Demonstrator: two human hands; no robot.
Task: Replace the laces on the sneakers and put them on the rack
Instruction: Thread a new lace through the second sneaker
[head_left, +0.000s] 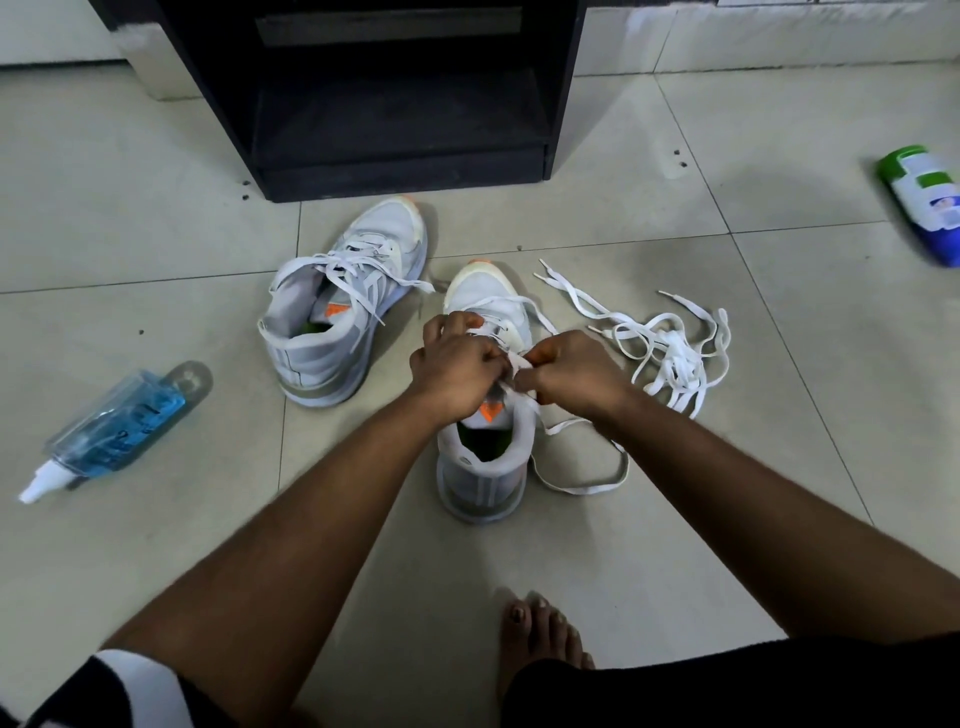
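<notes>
Fingers of both hands pinch the lace (576, 480) over the near sneaker (480, 467).

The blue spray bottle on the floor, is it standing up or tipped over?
Tipped over. The spray bottle lies on its side on the floor, nozzle toward the near left.

Soft, even indoor light falls on the pale tiled floor (675, 519), with no hard glare. A broad, faint shadow darkens the tiles around the near sneaker (485, 467) and to its right. The inside of the black shoe rack (395, 104) is dim and short on detail. Wide-angle distortion bends the tile joints toward the edges. The green-capped bottle (924, 202) at the right edge and the blue spray bottle (114, 426) look smeared; the middle is sharper.
</notes>
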